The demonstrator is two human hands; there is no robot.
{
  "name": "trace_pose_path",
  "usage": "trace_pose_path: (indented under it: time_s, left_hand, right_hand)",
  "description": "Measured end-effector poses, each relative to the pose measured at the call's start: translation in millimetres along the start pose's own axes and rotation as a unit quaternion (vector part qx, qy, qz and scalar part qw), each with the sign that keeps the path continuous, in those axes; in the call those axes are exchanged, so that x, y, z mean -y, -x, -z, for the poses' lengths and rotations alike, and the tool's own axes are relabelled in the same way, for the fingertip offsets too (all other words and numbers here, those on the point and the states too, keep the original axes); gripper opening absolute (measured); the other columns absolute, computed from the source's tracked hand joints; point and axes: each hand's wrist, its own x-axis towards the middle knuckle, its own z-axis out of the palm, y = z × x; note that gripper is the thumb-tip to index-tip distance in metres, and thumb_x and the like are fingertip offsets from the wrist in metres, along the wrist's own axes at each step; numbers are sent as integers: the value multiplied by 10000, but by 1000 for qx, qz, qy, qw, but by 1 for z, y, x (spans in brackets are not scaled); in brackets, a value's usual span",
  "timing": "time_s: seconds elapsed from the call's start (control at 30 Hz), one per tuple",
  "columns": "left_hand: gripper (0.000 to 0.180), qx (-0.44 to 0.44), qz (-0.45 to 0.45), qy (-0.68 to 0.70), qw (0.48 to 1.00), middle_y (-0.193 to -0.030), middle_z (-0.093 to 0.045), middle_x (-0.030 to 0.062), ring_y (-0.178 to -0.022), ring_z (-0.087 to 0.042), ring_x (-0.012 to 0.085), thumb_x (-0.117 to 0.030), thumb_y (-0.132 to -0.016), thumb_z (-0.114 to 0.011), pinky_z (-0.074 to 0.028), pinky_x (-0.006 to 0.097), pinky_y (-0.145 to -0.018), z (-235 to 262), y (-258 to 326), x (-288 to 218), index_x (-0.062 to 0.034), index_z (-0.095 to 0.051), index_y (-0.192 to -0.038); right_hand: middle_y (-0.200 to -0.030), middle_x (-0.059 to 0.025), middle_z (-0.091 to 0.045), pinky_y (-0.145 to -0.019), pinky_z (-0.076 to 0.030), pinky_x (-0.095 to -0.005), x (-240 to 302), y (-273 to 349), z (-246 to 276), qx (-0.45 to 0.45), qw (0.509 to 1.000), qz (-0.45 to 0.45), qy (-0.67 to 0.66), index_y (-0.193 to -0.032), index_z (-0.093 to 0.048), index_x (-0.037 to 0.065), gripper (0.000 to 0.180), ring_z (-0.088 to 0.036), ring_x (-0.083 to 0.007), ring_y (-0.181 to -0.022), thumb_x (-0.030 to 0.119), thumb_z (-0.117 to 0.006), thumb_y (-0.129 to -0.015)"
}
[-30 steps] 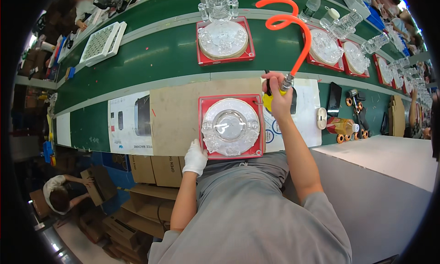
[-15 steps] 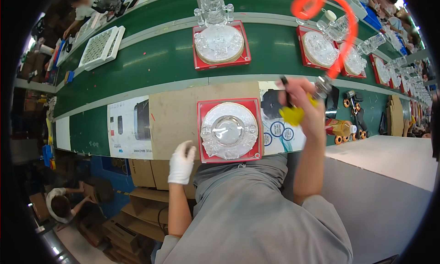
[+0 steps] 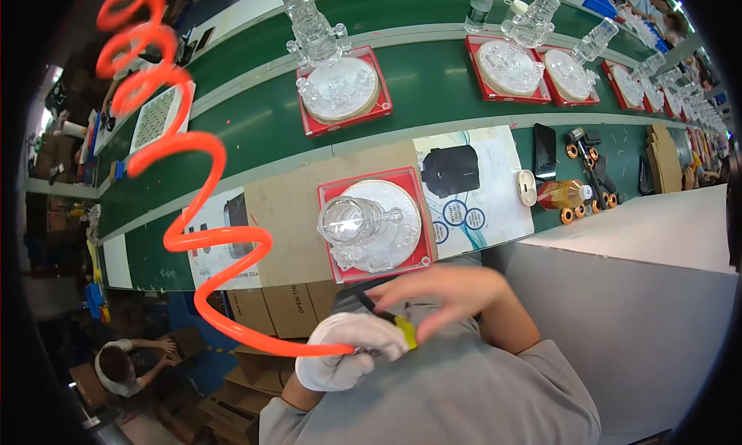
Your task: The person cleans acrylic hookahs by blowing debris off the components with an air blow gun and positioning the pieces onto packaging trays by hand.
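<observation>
My white-gloved left hand (image 3: 344, 337) is closed round an air blow gun (image 3: 406, 331) with a yellow body and a black lever, held low in front of my lap. From it an orange coiled hose (image 3: 216, 238) runs up to the far left. My bare right hand (image 3: 444, 290) is beside the gun, fingers stretched and apart. Just beyond my hands, a red square tray (image 3: 427, 248) holds a round white base (image 3: 400, 248) with a clear glass-like vessel (image 3: 348, 219) standing on it. The gun's nozzle cannot be made out.
Similar clear assemblies in red trays stand farther back, one at centre left (image 3: 340, 89) and several at right. On the bench to the right lie a phone (image 3: 545, 151), a bottle of amber liquid (image 3: 560, 194) and copper-coloured rings. A grey-white box (image 3: 618, 313) flanks my right side.
The blow gun has passed from my right hand to my left and come down toward my lap. Its hose has swung from right to left. My view has shifted.
</observation>
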Motion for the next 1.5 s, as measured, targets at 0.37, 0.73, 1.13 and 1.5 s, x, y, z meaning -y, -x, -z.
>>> trace_pose_path:
  time_s: [0.37,0.73,1.13,1.5]
  left_hand:
    - [262,-378,-50,-21,924,-576,-447,41,-449,-445,143,-268,-981,-524,-367,245,-402,12,30,-8,-6,-512,-967]
    - [255,-368,-16,-105,924,-622,-451,38,-446,-411,103,-262,-978,-532,-343,229,-420,37,46,0,-8,-517,-990]
    - [251,-379,-82,-105,916,-536,-374,9,-398,-333,94,-280,-998,-489,-271,213,-356,46,47,3,-30,-509,-1003]
    - [240,-381,-75,-92,917,-531,-417,27,-392,-365,101,-259,-995,-493,-286,219,-370,47,47,4,-20,-518,-998]
  right_hand:
    - [-825,-158,-684,-663,-499,-408,-187,0,57,-459,775,-371,226,-872,-649,21,418,-661,-314,-755,437,-606,-881]
    - [-839,-161,-665,-664,-538,-441,-187,-18,48,-323,706,-375,506,-826,-618,13,232,-666,-347,-761,242,-588,-850]
    - [-704,-137,-679,-559,-514,-408,-170,-26,64,-149,684,-336,630,-692,-686,99,135,-683,-285,-639,155,-585,-762]
    - [-744,-149,-675,-608,-500,-391,-160,9,68,-361,813,-295,349,-826,-693,19,202,-654,-321,-674,210,-629,-842]
